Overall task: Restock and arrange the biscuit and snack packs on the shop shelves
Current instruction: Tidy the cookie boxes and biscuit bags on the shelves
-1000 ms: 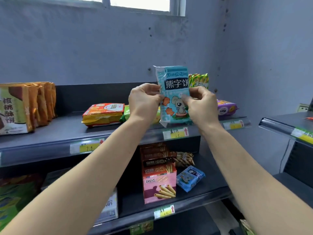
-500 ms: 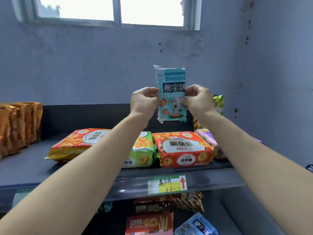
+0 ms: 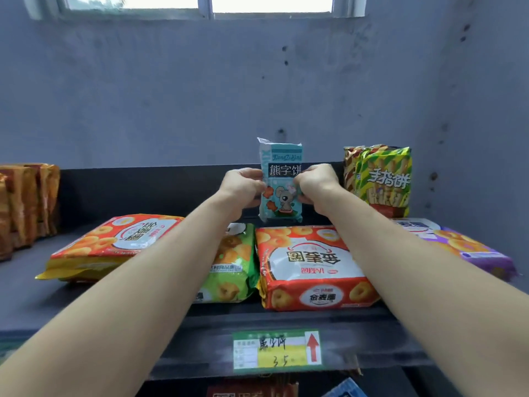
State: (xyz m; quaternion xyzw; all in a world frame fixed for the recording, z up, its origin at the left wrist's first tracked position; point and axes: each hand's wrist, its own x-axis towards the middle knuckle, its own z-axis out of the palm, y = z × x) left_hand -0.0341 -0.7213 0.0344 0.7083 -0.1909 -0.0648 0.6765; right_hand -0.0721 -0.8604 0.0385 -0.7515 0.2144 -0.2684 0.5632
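A light-blue biscuit pack (image 3: 280, 167) with a cartoon bear stands upright at the back of the dark top shelf (image 3: 25, 299). My left hand (image 3: 243, 186) grips its left edge and my right hand (image 3: 315, 184) grips its right edge, fingers curled round the pack. Its lower end sits just behind a red-orange ring-biscuit pack (image 3: 312, 267) lying flat at the shelf front. Whether the blue pack's bottom touches the shelf is hidden.
A green pack (image 3: 232, 267) and another red-orange pack (image 3: 114, 245) lie flat to the left, a purple pack (image 3: 463, 245) to the right. Green-yellow finger-biscuit bags (image 3: 380, 179) stand at the back right, brown packs (image 3: 25, 202) far left. A price label (image 3: 276, 349) hangs on the shelf edge.
Both hands have carried the blue pack forward and down, from above the shelf to the back of it behind the flat packs. The view has come closer to the shelf.
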